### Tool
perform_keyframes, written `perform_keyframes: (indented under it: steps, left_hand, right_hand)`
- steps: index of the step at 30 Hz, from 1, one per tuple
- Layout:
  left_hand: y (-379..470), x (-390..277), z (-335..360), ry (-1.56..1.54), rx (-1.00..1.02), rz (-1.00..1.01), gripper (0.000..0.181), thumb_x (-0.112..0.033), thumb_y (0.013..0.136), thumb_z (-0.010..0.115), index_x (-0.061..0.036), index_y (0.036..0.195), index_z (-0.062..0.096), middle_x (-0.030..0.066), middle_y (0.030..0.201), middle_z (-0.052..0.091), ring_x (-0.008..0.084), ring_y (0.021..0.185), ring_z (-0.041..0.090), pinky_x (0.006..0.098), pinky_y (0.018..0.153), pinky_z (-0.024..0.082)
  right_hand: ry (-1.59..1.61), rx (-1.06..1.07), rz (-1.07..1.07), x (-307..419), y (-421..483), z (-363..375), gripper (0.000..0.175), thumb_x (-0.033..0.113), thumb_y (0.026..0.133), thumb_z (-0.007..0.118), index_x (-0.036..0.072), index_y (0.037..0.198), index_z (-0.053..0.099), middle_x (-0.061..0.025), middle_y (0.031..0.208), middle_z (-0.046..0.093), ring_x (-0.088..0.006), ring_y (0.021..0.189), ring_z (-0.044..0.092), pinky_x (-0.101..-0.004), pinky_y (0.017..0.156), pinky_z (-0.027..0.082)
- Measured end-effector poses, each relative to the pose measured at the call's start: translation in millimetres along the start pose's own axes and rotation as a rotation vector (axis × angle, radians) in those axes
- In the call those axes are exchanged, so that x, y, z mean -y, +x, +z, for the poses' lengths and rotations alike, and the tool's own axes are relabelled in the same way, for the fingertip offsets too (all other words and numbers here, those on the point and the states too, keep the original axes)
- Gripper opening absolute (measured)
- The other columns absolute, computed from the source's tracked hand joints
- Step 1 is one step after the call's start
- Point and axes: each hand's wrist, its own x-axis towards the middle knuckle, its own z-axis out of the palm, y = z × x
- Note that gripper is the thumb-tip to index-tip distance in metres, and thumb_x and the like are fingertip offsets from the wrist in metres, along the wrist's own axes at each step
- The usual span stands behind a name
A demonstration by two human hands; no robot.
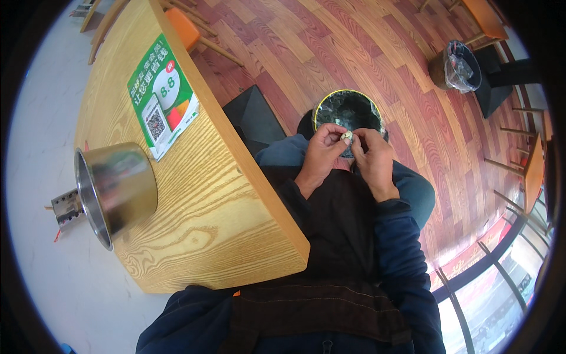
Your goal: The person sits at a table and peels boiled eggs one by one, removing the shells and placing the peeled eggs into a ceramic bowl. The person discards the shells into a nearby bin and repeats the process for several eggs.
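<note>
A small pale, speckled round thing, which looks like a quail egg (346,136), is pinched between the fingertips of both hands. My left hand (324,152) grips it from the left, with the thumb against it. My right hand (374,158) meets it from the right with thumb and forefinger. Just beyond and below the hands is a round bin with a yellow rim (347,91) and a dark plastic liner. A few small pale bits show inside the bin. The fingers hide part of the speckled thing.
On the wooden table (199,221) at the left stand a deep steel pot (126,183) and a green printed leaflet (152,88). A second lined bin (437,71) is on the wooden floor at the upper right. Orange chairs (533,172) stand along the right side.
</note>
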Motion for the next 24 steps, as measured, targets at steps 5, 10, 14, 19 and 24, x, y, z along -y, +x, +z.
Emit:
perform_keyframes:
  steps: [5, 10, 14, 19, 24]
  left_hand:
    - [-0.1, 0.4, 1.3, 0.026, 0.036, -0.011, 0.019, 0.001, 0.103, 0.067, 0.0011, 0.121, 0.059, 0.0075, 0.112, 0.068, 0.0119, 0.106, 0.067, 0.0264, 0.094, 0.056]
    - [-1.2, -2.9, 2.8, 0.028, 0.021, -0.023, 0.018, 0.000, 0.103, 0.066, 0.0013, 0.120, 0.059, 0.0083, 0.113, 0.069, 0.0120, 0.106, 0.067, 0.0266, 0.095, 0.056]
    - [-0.1, -5.6, 2.7, 0.007, 0.000, -0.079, 0.019, -0.001, 0.103, 0.066, 0.0011, 0.121, 0.059, 0.0086, 0.114, 0.069, 0.0132, 0.107, 0.068, 0.0277, 0.095, 0.056]
    - [-1.2, -8.9, 2.5, -0.158, 0.036, -0.162, 0.020, -0.003, 0.103, 0.065, -0.0006, 0.123, 0.058, 0.0093, 0.114, 0.068, 0.0160, 0.101, 0.068, 0.0309, 0.091, 0.057]
    - [-2.2, -10.4, 0.9, -0.275, 0.057, -0.225, 0.019, -0.006, 0.104, 0.062, -0.0039, 0.123, 0.058, 0.0101, 0.114, 0.068, 0.0180, 0.097, 0.066, 0.0340, 0.091, 0.055]
  right_hand:
    - [-0.028, 0.013, 0.034, 2.8, -0.8, -3.6, 0.013, 0.010, 0.092, 0.075, 0.002, 0.099, 0.068, -0.0174, 0.085, 0.069, -0.0326, 0.072, 0.071, -0.0389, 0.066, 0.056]
    - [0.040, 0.005, 0.242, 1.9, -0.8, 1.6, 0.016, 0.012, 0.093, 0.075, 0.001, 0.100, 0.067, -0.0168, 0.080, 0.069, -0.0254, 0.068, 0.069, -0.0369, 0.066, 0.056]
    - [0.092, -0.003, 0.278, -7.8, -3.0, 5.3, 0.015, 0.011, 0.093, 0.073, 0.001, 0.101, 0.065, -0.0128, 0.077, 0.066, -0.0174, 0.066, 0.063, -0.0341, 0.065, 0.054]
    - [0.303, -0.028, 0.362, -24.1, -3.9, 11.9, 0.013, 0.008, 0.093, 0.071, 0.001, 0.100, 0.064, -0.0053, 0.073, 0.060, -0.0095, 0.066, 0.056, -0.0298, 0.062, 0.050]
    - [0.381, -0.059, 0.374, -29.6, -3.9, 13.3, 0.009, 0.005, 0.094, 0.069, 0.000, 0.099, 0.062, -0.0032, 0.076, 0.060, -0.0079, 0.068, 0.053, -0.0274, 0.063, 0.049]
